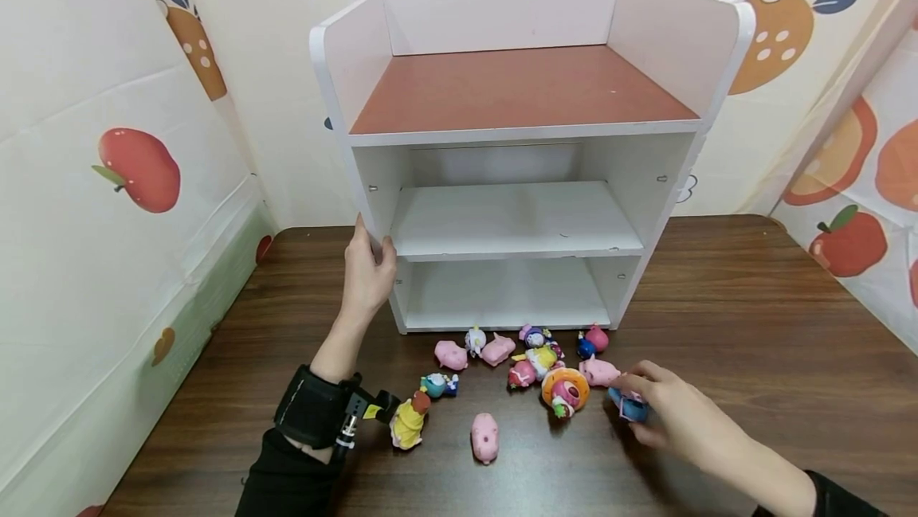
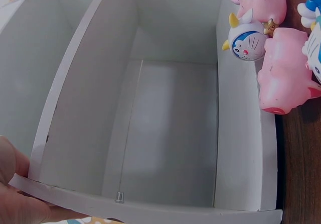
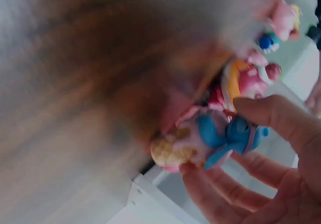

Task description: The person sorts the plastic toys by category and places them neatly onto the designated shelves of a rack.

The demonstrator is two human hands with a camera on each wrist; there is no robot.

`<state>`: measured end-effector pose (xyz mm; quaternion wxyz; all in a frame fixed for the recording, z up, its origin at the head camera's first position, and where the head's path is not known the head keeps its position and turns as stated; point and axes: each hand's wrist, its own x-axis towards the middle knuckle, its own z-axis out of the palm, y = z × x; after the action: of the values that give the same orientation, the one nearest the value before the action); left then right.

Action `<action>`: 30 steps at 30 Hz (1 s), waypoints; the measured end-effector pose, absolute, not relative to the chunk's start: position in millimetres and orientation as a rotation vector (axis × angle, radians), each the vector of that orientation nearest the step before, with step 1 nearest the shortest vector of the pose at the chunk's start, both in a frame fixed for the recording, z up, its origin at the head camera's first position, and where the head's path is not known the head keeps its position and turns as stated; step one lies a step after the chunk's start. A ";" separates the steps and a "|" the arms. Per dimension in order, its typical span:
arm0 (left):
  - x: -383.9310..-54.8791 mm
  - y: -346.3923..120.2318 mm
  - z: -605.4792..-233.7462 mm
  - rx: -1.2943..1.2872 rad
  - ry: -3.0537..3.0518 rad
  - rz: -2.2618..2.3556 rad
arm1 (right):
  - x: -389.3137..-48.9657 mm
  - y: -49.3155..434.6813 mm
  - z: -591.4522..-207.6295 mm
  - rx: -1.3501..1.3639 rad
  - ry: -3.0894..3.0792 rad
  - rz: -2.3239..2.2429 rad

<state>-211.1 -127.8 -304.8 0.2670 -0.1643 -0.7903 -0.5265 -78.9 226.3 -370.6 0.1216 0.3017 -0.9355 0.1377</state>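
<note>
Figurine (image 3: 208, 138) in right fingers (image 3: 200, 191), one, bookshelf (image 1: 519, 218), one

Black sleeves (image 1: 287, 481), broad black left wristband (image 1: 308, 405) with small dark camera (image 1: 388, 404), silvery fitting (image 1: 351, 423) and yellow tag (image 1: 371, 412)

Toy figurine (image 1: 630, 407): blue and lilac body, tan waffle-patterned part. Pinched between thumb and fingers of right hand (image 1: 677, 421), just beside a pink pig toy (image 1: 599, 372); whether its underside touches the counter (image 1: 724, 334), cannot tell. Shelf unit (image 1: 519, 218): white, upright on the counter, reddish-brown top board, two open-fronted compartments below. Left hand (image 1: 367, 278) grips front edge of its left side panel.
</note>
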 end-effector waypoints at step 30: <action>-210.8 -128.0 -305.4 -0.453 -2.141 -1.406 | -120.6 259.9 -347.2 0.964 -3.107 1.185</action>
<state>-210.8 -128.0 -305.4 0.2666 -0.1679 -0.7933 -0.5210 -120.6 259.9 -347.2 -0.1597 0.2749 -0.8859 0.3379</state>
